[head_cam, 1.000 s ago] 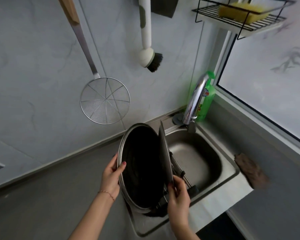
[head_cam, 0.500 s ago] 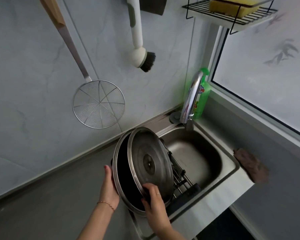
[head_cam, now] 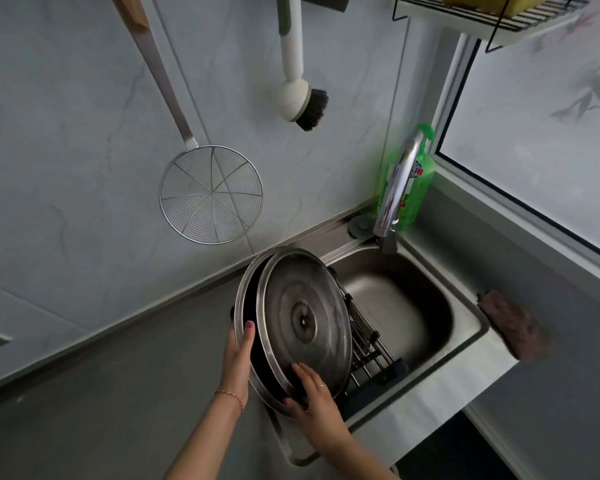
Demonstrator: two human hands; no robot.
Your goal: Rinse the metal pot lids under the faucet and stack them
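Observation:
Two round metal lids stand tilted at the left end of the sink. The smaller lid shows its underside and leans against the dark inside of the larger lid behind it. My left hand grips the larger lid's left rim. My right hand holds the smaller lid's lower edge. The chrome faucet rises at the sink's back corner; no water is visible.
The steel sink holds a wire rack under the lids. A green soap bottle stands behind the faucet. A brown cloth lies on the right counter. A wire skimmer and dish brush hang on the wall.
The smaller lid, held edge-on a second ago, has turned to face me and now rests against the larger lid. My right hand moved left along its lower edge.

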